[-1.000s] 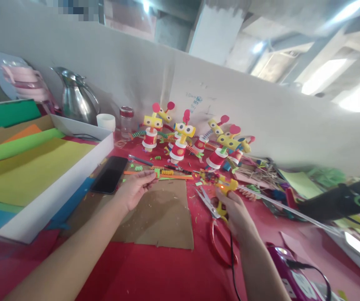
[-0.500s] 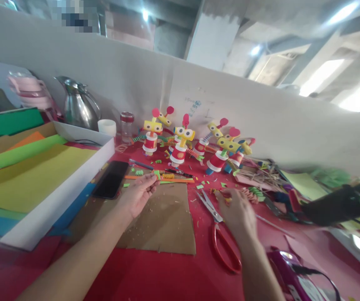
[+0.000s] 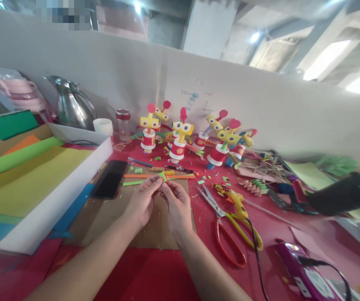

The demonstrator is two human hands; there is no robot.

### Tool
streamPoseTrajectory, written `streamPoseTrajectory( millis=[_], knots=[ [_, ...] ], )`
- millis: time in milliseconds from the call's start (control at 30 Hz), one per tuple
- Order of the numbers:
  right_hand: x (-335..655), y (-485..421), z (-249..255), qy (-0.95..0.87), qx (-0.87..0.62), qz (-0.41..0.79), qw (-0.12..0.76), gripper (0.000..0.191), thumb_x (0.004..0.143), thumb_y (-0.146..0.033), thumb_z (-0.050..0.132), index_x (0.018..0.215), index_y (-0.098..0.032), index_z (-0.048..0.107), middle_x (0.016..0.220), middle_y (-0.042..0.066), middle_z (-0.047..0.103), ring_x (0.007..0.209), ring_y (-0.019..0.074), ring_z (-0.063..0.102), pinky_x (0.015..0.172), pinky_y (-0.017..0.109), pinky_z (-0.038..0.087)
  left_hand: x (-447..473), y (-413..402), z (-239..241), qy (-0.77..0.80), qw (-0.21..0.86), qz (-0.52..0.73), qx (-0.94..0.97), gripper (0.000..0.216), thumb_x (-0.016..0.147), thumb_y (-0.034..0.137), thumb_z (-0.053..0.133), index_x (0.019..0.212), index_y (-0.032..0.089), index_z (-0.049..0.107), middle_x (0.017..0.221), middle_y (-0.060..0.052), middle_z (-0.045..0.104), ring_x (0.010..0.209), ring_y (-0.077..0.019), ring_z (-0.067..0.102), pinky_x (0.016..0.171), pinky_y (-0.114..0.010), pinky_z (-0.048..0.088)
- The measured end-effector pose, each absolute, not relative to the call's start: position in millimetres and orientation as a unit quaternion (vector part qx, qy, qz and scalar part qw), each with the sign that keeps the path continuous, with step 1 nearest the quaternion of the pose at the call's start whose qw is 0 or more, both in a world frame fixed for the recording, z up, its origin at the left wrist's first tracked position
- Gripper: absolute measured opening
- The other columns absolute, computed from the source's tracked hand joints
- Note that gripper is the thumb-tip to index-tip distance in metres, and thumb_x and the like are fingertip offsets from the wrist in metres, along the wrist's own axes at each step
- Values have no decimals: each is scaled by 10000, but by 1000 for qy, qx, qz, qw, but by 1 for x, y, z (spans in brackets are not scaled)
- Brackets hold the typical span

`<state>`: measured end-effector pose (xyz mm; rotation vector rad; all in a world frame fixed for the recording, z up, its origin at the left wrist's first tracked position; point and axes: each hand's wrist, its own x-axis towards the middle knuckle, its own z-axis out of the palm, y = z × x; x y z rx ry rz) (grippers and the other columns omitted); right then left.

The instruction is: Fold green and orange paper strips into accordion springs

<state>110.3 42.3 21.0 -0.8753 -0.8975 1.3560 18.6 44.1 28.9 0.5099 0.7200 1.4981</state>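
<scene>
Above the brown cardboard sheet, my left hand pinches a small folded piece of bright green paper. My right hand meets it there, its thumb and fingers closed on the lower right side of the same piece. The fingertips hide part of the paper. Just beyond the hands lie orange and green paper strips and several coiled paper springs. To the right of my right hand rest scissors with red and yellow handles and a yellow glue gun.
Several paper-cup robot figures stand along the wall. At left are a white box of coloured paper, a black phone, a white cup and a steel jug. A purple device sits at the lower right.
My right hand has moved left from over the glue gun to the green paper piece in my left hand. The glue gun and scissors now show uncovered. The view has shifted slightly.
</scene>
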Motion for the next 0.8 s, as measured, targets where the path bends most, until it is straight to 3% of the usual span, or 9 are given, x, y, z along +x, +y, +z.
streamPoseTrajectory(
  millis=[167, 433, 800],
  knots=[
    [116, 41, 16, -408, -389, 548, 618, 252, 748, -353, 686, 912, -167, 642, 902, 52, 668, 855, 169, 617, 830, 327, 504, 25, 40, 28, 314, 652, 643, 251, 143, 707, 253, 739, 832, 191, 707, 862, 0, 699, 821, -106, 599, 797, -221, 425],
    [117, 39, 18, -418, -392, 536, 620, 276, 760, -333, 675, 980, -168, 652, 966, 66, 697, 908, 189, 638, 849, 339, 506, 27, 38, 28, 316, 660, 648, 214, 131, 686, 218, 753, 807, 191, 710, 817, 15, 700, 761, -89, 604, 769, -210, 438],
    [123, 43, 22, -434, -409, 533, 600, 254, 734, -346, 689, 912, -166, 674, 888, 53, 712, 822, 180, 648, 777, 320, 519, 20, 40, 33, 370, 631, 644, 223, 139, 623, 205, 778, 738, 183, 702, 736, 22, 682, 701, -84, 588, 696, -215, 425]
  ],
)
